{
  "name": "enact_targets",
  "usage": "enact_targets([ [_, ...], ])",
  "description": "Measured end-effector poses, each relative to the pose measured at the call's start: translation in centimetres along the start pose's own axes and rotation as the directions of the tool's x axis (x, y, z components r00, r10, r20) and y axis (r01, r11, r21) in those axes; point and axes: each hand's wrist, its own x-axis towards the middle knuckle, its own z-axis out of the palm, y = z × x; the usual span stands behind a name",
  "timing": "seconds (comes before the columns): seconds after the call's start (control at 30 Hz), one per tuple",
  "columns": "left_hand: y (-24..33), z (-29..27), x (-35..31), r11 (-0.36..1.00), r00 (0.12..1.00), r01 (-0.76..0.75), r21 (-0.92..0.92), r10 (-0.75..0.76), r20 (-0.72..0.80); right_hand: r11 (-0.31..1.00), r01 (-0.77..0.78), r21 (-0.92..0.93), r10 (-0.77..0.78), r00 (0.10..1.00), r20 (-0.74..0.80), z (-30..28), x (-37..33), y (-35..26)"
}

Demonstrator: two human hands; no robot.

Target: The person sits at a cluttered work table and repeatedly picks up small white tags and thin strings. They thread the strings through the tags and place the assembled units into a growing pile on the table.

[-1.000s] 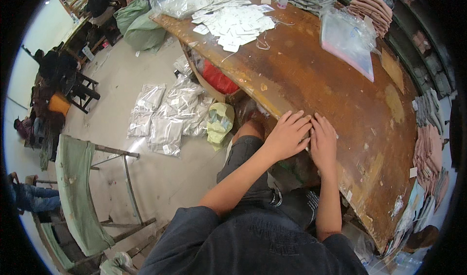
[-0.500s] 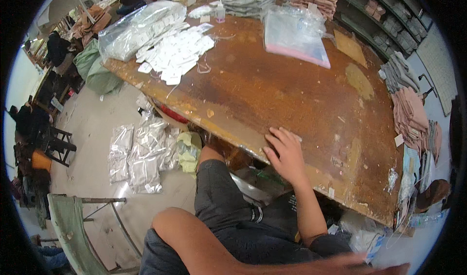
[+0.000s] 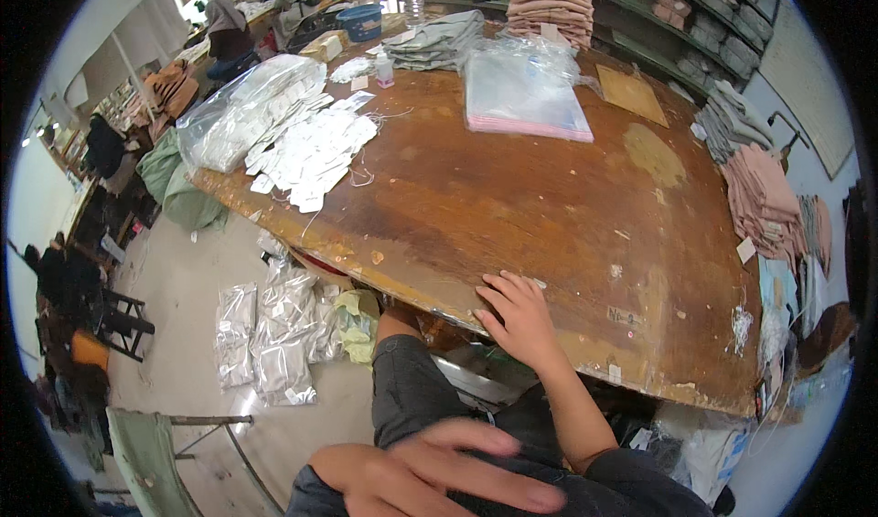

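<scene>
My right hand (image 3: 519, 323) lies palm down near the front edge of the brown wooden table (image 3: 476, 215), fingers apart and holding nothing. Low in the picture, in front of my dark shorts, is my left hand (image 3: 448, 469); it is blurred by motion, but its stretched fingers show a gap and nothing between them. Part of that hand is cut off by the lower edge. Loose white tags (image 3: 315, 156) with strings lie on the table's left side beside a clear bag (image 3: 256, 106) full of more tags. Farther back sits a stack of clear plastic bags (image 3: 526, 96) with a pink edge.
Folded pink garments (image 3: 549, 10) and grey garments (image 3: 434, 42) stand at the table's back. More pink garments (image 3: 759, 192) hang or lie along the right. Wrapped packs (image 3: 283, 334) lie on the floor at left, near a chair with green cloth (image 3: 146, 453).
My left hand has swung from the lower right toward the lower middle. My right hand stays on the table edge. The view has shifted, showing more of the room behind the table.
</scene>
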Motion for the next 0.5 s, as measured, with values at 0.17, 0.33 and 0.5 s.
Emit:
enact_targets([
  [0.17, -5.0, -4.2, -2.6, 0.532, 0.721, 0.616, 0.58, -0.678, -0.144, 0.999, 0.046, 0.016, -0.045, 0.999, -0.013, 0.4, -0.4, 0.6],
  [0.33, -15.5, -3.8, -9.5, 0.336, 0.602, 0.19, 0.923, -0.782, 0.161, 0.987, -0.161, -0.005, 0.16, 0.986, -0.04, -2.3, -4.0, 3.7],
  [0.5, -19.6, 3.4, -11.5, 0.424, 0.401, 0.008, 0.906, -0.831, 0.385, 0.865, -0.36, -0.348, 0.363, 0.93, -0.061, -7.5, -11.4, 7.2],
])
